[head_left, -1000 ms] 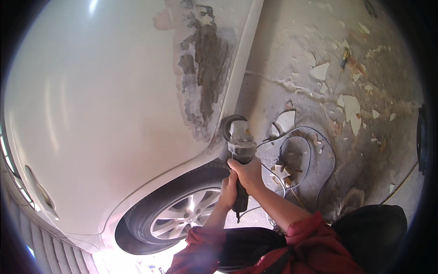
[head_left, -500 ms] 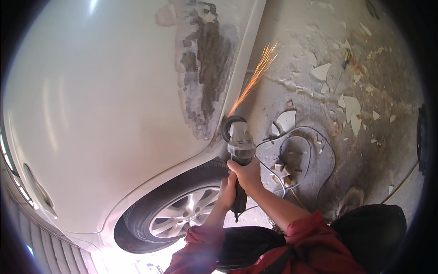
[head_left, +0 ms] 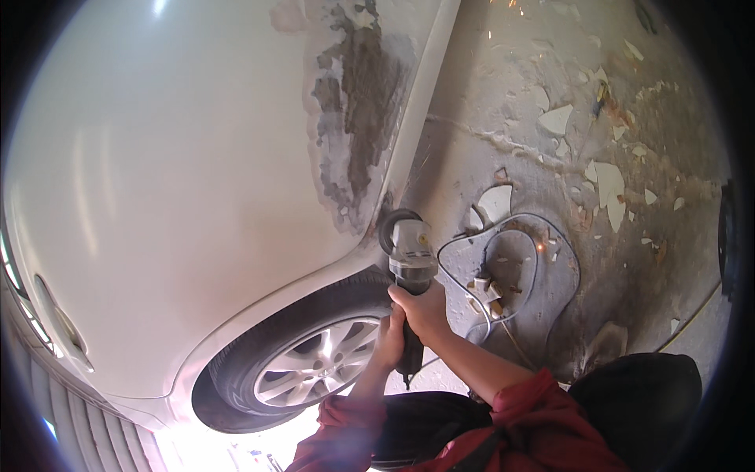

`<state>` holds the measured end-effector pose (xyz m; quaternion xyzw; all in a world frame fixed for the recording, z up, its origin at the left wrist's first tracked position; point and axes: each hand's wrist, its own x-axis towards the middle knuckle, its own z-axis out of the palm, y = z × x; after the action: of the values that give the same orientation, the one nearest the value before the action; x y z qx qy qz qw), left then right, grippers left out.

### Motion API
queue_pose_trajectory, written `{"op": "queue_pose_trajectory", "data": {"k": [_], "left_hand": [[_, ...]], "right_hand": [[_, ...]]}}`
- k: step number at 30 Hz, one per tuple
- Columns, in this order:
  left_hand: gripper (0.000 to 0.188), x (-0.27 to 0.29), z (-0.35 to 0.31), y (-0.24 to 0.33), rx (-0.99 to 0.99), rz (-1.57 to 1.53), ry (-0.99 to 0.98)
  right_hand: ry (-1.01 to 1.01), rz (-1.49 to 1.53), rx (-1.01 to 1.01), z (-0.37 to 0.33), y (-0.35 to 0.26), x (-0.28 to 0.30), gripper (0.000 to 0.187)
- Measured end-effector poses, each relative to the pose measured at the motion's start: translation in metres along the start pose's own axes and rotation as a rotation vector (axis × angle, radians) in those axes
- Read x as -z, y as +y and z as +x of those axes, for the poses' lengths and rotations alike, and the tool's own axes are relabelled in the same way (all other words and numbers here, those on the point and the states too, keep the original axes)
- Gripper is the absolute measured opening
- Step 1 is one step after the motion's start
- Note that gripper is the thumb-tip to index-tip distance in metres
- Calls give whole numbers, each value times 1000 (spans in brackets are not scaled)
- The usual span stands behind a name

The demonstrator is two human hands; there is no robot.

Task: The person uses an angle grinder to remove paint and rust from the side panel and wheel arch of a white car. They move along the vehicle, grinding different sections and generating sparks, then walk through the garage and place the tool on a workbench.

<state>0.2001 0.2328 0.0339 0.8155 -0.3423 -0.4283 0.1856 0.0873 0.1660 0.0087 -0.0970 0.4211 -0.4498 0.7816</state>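
Both hands grip an angle grinder point(head_left: 412, 245) in front of me. My right hand point(head_left: 423, 309) wraps round its body just behind the grey head. My left hand point(head_left: 391, 340) closes on the black handle from the left, lower down. The grinder's round guard point(head_left: 391, 230) lies beside the lower edge of a white car body point(head_left: 197, 181), close to the wheel arch. Whether the disc touches the metal is hidden. A sanded grey patch point(head_left: 358, 118) with ragged paint edges runs up the panel ahead of the grinder.
Below the arch is a car wheel point(head_left: 314, 366) with a silver rim. A grey cable point(head_left: 578, 275) loops over the concrete floor round a power strip point(head_left: 485, 293). Flaked pieces point(head_left: 605, 189) litter the floor at right, with a few glowing sparks point(head_left: 539, 247).
The long orange spark stream from the disc is gone, leaving only scattered sparks. The grinder has shifted slightly down and left with both hands.
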Motion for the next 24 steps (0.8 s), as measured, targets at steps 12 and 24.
{"op": "queue_pose_trajectory", "data": {"k": [12,24], "left_hand": [[75,3,-13,7,54,-35,-28],[81,3,-15,2,-89,11,-16]], "right_hand": [[-7,-46,-26,-11,2,-3,35],[-4,-54,-39,-11,10,-3,35]]}}
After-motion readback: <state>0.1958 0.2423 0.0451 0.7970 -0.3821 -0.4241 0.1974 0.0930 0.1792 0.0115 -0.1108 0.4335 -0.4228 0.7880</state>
